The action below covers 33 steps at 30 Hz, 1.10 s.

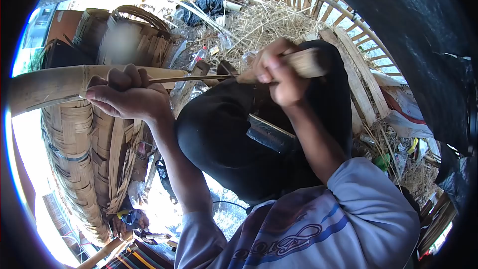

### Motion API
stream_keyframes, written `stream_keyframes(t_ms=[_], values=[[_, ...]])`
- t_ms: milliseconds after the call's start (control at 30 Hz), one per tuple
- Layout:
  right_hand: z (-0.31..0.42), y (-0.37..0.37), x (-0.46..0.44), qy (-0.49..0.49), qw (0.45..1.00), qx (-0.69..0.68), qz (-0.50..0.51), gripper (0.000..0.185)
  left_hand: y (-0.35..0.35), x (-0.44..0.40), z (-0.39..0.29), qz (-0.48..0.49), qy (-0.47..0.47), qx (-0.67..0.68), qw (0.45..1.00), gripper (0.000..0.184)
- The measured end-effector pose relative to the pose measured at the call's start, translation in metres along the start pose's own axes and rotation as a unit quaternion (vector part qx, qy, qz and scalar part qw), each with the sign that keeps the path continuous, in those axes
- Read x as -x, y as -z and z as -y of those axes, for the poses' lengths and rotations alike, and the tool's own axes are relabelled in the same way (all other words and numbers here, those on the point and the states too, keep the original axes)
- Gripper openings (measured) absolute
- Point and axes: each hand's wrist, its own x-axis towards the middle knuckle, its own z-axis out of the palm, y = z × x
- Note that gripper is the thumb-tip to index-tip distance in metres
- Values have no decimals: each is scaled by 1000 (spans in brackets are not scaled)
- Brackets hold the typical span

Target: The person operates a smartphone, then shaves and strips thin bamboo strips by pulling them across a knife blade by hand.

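Note:
My left hand [127,92] is closed with its fingers curled up, gripping a thin bamboo strip [191,77]. It lies against a thick pale bamboo pole [47,85] that comes in from the left. My right hand [281,72], slightly blurred, is wrapped round the thick wooden handle [308,63] of a knife. A dark piece of its blade [228,68] shows by the strip's right end, above my knee; I cannot tell whether they touch. Across my lap rests a dark flat piece [269,133], perhaps metal, partly hidden by my right forearm.
Woven bamboo baskets [69,154] stand on the left below the pole, with more [132,32] behind. Straw [269,22], a plastic bottle [199,56] and a black bag [210,3] litter the ground ahead. A slatted bamboo fence [326,0] curves along the right; dark sheeting [418,35] hangs beside it.

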Motion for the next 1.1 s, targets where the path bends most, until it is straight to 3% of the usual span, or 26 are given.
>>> stream_keyframes(t_ms=[100,267,300,433,500,633,700,767,900,933,1000,1100], values=[[31,-11,-17,55,997,-8,46,18,2,-5,3,8,2,4,1000,36],[-6,9,-12,-30,999,-13,-23,8,1,-5,-1,19,16,14,1000,36],[-1,15,-10,-35,996,77,-26,17,0,-6,0,19,15,14,1000,36],[40,-5,-17,39,997,-41,48,25,3,-4,2,8,-2,-5,1000,36],[20,-1,-10,42,999,14,25,25,1,-5,2,-9,-14,-21,1000,35],[-14,12,2,-46,982,180,-15,13,-6,0,-5,-11,20,8,1000,32],[-8,10,-2,-38,988,149,6,15,-5,1,-4,3,0,-4,1000,29],[24,-6,-11,20,999,-22,39,17,-1,-1,-2,-1,9,3,1000,29],[10,3,-2,8,999,29,36,19,-2,-3,0,-10,5,7,1000,32],[-7,15,3,7,999,52,-7,18,-3,-4,-1,-10,1,12,1000,32],[-7,26,-6,-18,998,39,-38,16,-1,-3,-3,-46,-4,-32,998,35],[12,12,-14,-46,997,36,-41,17,1,-2,-5,-23,6,-14,1000,35]])
